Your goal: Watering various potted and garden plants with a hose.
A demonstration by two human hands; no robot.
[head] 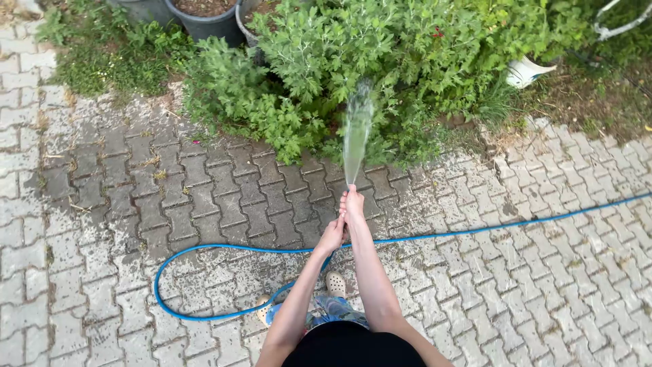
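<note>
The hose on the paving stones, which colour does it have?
The hose is blue, seen in the head view; both hands hold its end.

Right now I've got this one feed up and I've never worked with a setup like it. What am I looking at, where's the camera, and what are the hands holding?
There is no machine here: these are a person's two bare arms, seen from a camera worn on their head, looking down. The right hand grips the end of a blue hose, and the left hand holds it just behind. A water jet sprays forward into the green bushes. The hose loops over the wet paving stones and runs off to the right. Dark pots stand behind the bushes. The person's light shoes show below.
</note>
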